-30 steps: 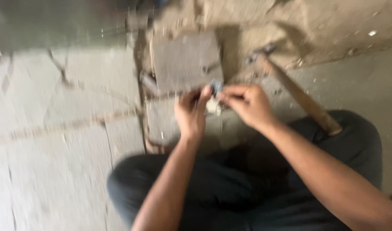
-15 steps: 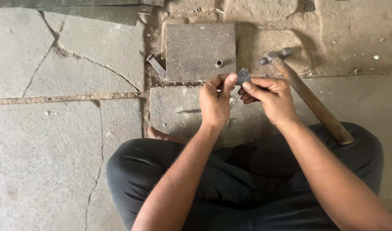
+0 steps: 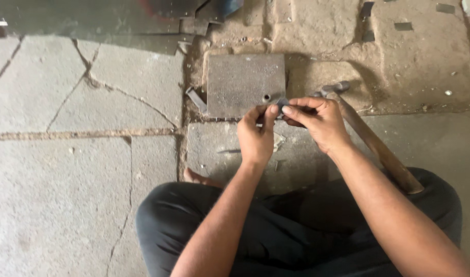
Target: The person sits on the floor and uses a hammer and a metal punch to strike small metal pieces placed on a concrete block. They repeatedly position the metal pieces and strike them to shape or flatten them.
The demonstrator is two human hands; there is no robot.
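I sit cross-legged on a cracked stone floor. My left hand [image 3: 256, 137] and my right hand [image 3: 317, 122] meet over the near edge of a square grey metal block [image 3: 240, 82]. Between their fingertips they pinch a small dark metal piece [image 3: 281, 102]. The piece is mostly hidden by my fingers. A small round hole [image 3: 266, 97] shows in the block just left of the piece. A hammer with a wooden handle [image 3: 378, 149] lies to the right of my right hand, its metal head [image 3: 333, 88] pointing away from me.
A flat metal strip [image 3: 196, 98] leans at the block's left side. Dark sheet metal [image 3: 91, 20] lies at the top left. Small metal offcuts [image 3: 403, 25] are scattered at the top right. A flat stone slab [image 3: 214, 149] lies below the block. My bare foot [image 3: 199, 178] shows under my knee.
The view has steadied and sharpened. Both hands have moved a little up and away from me, toward the block's near edge, still pinching the small piece.
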